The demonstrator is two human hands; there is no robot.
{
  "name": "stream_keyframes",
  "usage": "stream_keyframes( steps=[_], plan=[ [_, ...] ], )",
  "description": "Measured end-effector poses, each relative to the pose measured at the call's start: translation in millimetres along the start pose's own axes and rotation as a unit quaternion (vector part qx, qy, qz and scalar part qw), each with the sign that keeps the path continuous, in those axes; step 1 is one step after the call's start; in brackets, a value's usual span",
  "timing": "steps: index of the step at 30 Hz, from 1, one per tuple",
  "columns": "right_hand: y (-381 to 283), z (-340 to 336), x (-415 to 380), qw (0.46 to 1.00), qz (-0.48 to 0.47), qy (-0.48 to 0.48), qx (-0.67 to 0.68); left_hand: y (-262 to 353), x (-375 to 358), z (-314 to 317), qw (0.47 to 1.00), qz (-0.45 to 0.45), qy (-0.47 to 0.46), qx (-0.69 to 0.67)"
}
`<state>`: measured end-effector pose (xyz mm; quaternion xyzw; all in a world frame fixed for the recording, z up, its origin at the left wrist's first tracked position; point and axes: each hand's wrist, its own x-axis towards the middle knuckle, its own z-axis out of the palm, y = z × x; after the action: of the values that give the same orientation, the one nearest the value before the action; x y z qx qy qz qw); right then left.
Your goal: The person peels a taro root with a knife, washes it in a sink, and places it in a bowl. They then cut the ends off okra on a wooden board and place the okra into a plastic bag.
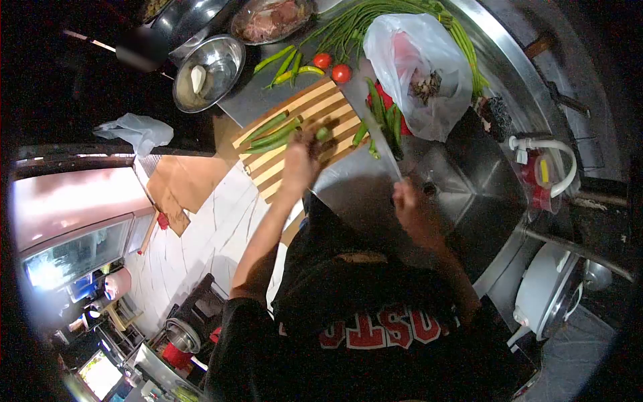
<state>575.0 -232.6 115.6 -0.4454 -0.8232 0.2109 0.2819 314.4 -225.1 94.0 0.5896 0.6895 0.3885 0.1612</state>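
Observation:
A striped wooden cutting board [338, 110] lies on the counter with several long green vegetables [273, 137] on its left part. Over the board is my left hand [303, 157], its fingers smeared by motion beside a short green piece [323, 134]; whether it grips anything is unclear. My right hand [407, 199] is closed around the handle of a knife [383, 142], whose blurred blade points up past the board's right edge. Cut green pieces [360, 133] lie near the blade, and more green pods [390, 119] rest on something red just beyond it.
A metal bowl [224, 60] with a white piece stands at the upper left, near wrapped meat [271, 21]. Green peppers [274, 60], tomatoes [341, 73], long beans [345, 30] and a plastic bag [429, 57] lie behind the board. The sink [445, 177] is at right.

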Motion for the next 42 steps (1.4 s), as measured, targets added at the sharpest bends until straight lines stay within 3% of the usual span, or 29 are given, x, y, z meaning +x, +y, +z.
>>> stream_keyframes(
  steps=[2, 5, 9, 14, 17, 18, 19, 20, 21, 22, 23, 24, 26, 29, 30, 31, 32, 34, 36, 37, 39, 42],
  plan=[
    [-13, 10, 0, 0.979, 0.131, -0.158, -0.002, -20, -15, 27, 0.998, 0.044, 0.013, 0.039],
    [-10, 31, -11, 0.981, 0.058, -0.169, -0.078, -22, -24, 38, 0.998, 0.020, 0.048, 0.022],
    [-7, 44, -16, 0.983, 0.053, -0.175, -0.026, -23, -29, 41, 0.998, -0.012, 0.056, 0.023],
    [-5, 50, -16, 0.965, 0.083, -0.235, -0.086, -24, -28, 40, 0.998, -0.005, 0.064, 0.008],
    [14, 62, -25, 0.966, 0.085, -0.240, -0.043, -21, -30, 40, 0.999, -0.047, 0.012, -0.013],
    [39, 79, -40, 0.971, 0.059, -0.212, -0.096, -27, -32, 44, 0.996, -0.080, -0.015, -0.020],
    [63, 96, -52, 0.974, 0.020, -0.179, -0.136, -43, -39, 57, 0.999, -0.037, -0.020, 0.024],
    [63, 89, -44, 0.924, 0.154, -0.312, -0.158, -29, -35, 52, 0.997, -0.015, 0.024, 0.066],
    [60, 88, -31, 0.837, 0.271, -0.438, -0.184, -42, -38, 59, 0.990, -0.055, -0.027, 0.128],
    [55, 105, -14, 0.854, 0.225, -0.441, -0.160, -47, -35, 55, 0.987, 0.048, 0.053, 0.146],
    [56, 118, -4, 0.890, 0.159, -0.405, -0.137, -26, -32, 33, 0.987, -0.043, -0.050, 0.144],
    [63, 121, -5, 0.916, 0.108, -0.367, -0.120, -45, -34, 48, 0.985, 0.082, 0.014, 0.154],
    [75, 115, -9, 0.954, 0.032, -0.282, -0.099, -43, -32, 32, 0.992, 0.072, 0.025, 0.097],
    [86, 101, -11, 0.977, -0.085, -0.140, -0.134, -51, -30, 46, 0.979, 0.081, 0.082, 0.166],
    [73, 90, -8, 0.967, -0.079, -0.186, -0.157, -52, -27, 36, 0.976, 0.081, 0.108, 0.172],
    [52, 80, -7, 0.954, -0.069, -0.235, -0.175, -80, -35, 51, 0.971, -0.009, 0.028, 0.237],
    [22, 59, 3, 0.943, -0.087, -0.225, -0.230, -60, -26, 17, 0.982, 0.061, 0.044, 0.172],
    [-7, 35, 12, 0.927, -0.088, -0.216, -0.296, -58, -17, 6, 0.982, 0.112, 0.077, 0.133],
    [-6, 26, 11, 0.958, -0.104, -0.112, -0.242, -39, -14, 3, 0.983, 0.112, 0.067, 0.131],
    [-4, 22, 13, 0.957, -0.093, -0.110, -0.250, -30, -14, 4, 0.977, 0.112, 0.053, 0.171],
    [-5, 17, 17, 0.987, -0.070, -0.075, -0.122, -19, -12, 9, 0.971, 0.114, 0.038, 0.207],
    [6, 17, 9, 0.998, -0.012, -0.049, -0.040, -15, 2, 42, 0.985, 0.154, 0.025, 0.070]
  ],
)
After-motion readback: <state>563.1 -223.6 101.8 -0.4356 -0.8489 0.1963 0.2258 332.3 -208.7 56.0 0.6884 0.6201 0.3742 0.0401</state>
